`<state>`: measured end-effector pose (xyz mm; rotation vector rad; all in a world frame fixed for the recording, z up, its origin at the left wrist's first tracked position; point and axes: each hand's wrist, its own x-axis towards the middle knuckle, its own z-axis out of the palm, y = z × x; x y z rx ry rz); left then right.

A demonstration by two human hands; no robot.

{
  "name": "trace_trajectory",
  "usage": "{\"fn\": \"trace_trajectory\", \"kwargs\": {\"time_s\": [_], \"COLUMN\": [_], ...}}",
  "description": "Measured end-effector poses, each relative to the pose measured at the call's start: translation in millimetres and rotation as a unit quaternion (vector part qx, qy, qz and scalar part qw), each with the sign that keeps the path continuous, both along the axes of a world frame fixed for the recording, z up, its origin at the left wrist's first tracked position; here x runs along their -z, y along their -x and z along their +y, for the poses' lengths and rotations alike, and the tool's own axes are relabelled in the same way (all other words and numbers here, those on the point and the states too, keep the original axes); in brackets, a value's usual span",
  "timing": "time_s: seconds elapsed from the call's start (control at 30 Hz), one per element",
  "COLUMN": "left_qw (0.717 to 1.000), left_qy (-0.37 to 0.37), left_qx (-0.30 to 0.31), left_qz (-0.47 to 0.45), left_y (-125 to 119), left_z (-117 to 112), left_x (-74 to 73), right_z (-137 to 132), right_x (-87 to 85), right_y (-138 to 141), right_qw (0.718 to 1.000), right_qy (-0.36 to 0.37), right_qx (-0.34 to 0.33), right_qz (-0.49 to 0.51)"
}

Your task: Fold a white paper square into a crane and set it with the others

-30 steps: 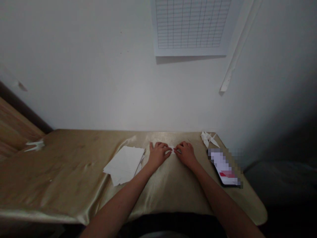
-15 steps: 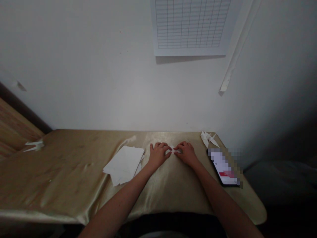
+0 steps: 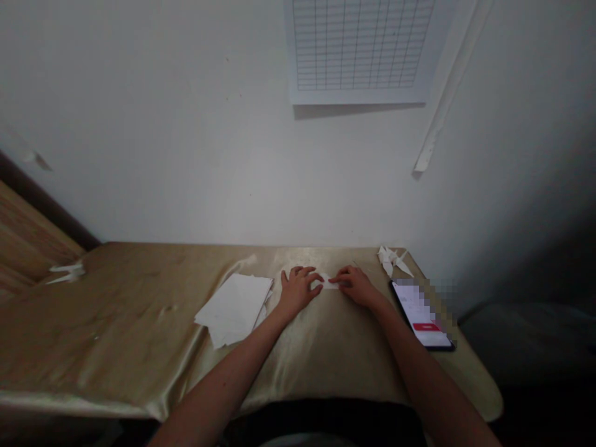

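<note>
A small piece of white paper (image 3: 329, 283), apparently folded, lies on the cloth-covered table between my two hands. My left hand (image 3: 298, 288) holds its left end between thumb and forefinger, the other fingers spread on the cloth. On the right end, my right hand (image 3: 354, 285) presses with its fingers drawn together and the forefinger pointing left. Part of the paper is hidden beneath the fingers. Left of my left hand sits a stack of white paper sheets (image 3: 235, 307), slightly fanned.
A phone (image 3: 421, 320) with a lit screen lies to the right. Behind it are folded paper figures (image 3: 392, 261). Another white paper piece (image 3: 67, 272) rests at the far left of the table (image 3: 125, 323). A wall with a gridded sheet (image 3: 358, 56) rises behind.
My right hand has shifted slightly right and turned, its forefinger now stretched leftward, uncovering more of the paper. My left hand has stayed nearly still.
</note>
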<state>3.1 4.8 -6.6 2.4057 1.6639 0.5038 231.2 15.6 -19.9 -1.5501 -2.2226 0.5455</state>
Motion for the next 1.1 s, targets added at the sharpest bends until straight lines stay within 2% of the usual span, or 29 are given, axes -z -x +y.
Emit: {"fn": "trace_trajectory", "kwargs": {"time_s": [0.37, 0.67, 0.93, 1.1], "left_qw": [1.0, 1.0, 1.0, 0.999], "left_qy": [0.014, -0.005, -0.011, 0.011], "left_qx": [0.002, -0.004, -0.022, -0.03], "left_qz": [-0.009, -0.008, -0.014, -0.014], "left_y": [0, -8, -24, -24], "left_z": [-1, -2, 1, 2], "left_x": [0.1, 5.4, 7.3, 5.9], "right_z": [2, -4, -3, -2], "right_x": [5.3, -4.0, 3.5, 3.7], "right_y": [-7, 7, 14, 15], "right_qw": [0.999, 1.0, 0.998, 0.998], "right_qy": [-0.016, -0.008, -0.02, -0.015], "right_qx": [-0.033, 0.026, 0.056, 0.063], "right_qz": [0.012, -0.005, -0.021, -0.021]}}
